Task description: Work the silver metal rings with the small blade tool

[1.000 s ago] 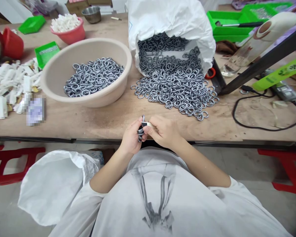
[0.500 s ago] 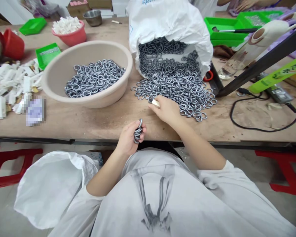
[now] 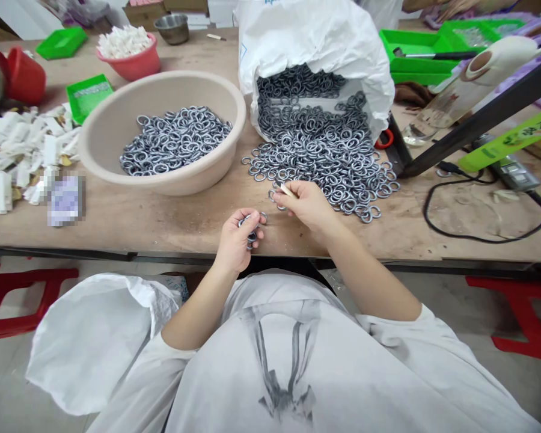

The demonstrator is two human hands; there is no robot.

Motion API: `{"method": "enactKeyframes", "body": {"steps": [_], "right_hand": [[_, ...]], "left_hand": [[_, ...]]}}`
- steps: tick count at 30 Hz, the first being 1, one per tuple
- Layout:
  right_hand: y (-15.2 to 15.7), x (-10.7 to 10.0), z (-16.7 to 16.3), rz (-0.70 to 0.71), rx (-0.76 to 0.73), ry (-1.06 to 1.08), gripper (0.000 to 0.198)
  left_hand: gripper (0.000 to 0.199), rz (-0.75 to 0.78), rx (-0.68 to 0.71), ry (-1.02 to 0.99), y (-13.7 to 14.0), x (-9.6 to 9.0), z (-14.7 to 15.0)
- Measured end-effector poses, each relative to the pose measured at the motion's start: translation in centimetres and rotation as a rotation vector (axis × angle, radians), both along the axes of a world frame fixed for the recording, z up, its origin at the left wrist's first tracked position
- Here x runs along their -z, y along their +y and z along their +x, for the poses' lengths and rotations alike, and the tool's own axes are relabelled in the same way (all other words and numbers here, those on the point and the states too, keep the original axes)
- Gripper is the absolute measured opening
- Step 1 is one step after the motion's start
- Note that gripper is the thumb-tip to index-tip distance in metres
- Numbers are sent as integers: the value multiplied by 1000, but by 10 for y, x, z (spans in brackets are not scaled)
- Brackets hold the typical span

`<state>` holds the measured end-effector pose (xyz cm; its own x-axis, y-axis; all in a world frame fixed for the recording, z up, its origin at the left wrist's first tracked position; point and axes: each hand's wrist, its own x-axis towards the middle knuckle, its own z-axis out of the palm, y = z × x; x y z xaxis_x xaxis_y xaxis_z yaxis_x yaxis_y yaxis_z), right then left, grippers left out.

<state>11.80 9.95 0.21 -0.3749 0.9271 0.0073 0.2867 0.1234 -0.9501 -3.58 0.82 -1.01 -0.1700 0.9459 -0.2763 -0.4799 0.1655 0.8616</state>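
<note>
Several dark grey metal rings (image 3: 252, 239) are gripped in my left hand (image 3: 234, 240), close to the table's front edge. My right hand (image 3: 313, 205) is closed on a small tool with a pale handle (image 3: 288, 191) and a dark tip; its exact kind is hard to make out. One or two rings (image 3: 272, 195) show at the right fingertips; whether they hang on the tool or lie on the table, I cannot tell. Just beyond that hand, a heap of loose rings (image 3: 342, 159) spills from a white sack (image 3: 315, 39). Left of it, a beige basin (image 3: 162, 185) contains many similar rings.
White plastic pieces (image 3: 22, 144) lie at the left, by green trays (image 3: 90, 99) and a pink bowl (image 3: 135, 69). A dark metal bar (image 3: 478, 117), a cable (image 3: 433, 222) and a bottle (image 3: 451, 102) occupy the right. Another person's hand (image 3: 460, 7) appears at the back.
The rings in my left hand have shifted, with its thumb now across them. My right hand has moved slightly down, and rings now show at its fingertips. The view has shifted a little.
</note>
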Motion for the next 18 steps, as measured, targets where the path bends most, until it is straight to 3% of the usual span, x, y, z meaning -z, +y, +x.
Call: {"method": "enactKeyframes", "body": {"steps": [3, 5, 12, 18], "right_hand": [[-28, 1, -3, -192, -92, 280, 42], [-41, 1, -7, -228, -102, 343, 46], [-62, 4, -10, 67, -53, 293, 32], [-58, 5, -12, -45, -92, 375, 37]], "left_hand": [[46, 70, -5, 106, 2, 6, 7], [43, 98, 28, 143, 1, 9, 9], [39, 88, 174, 49, -7, 3, 10], [39, 58, 233, -67, -10, -9, 14]]}}
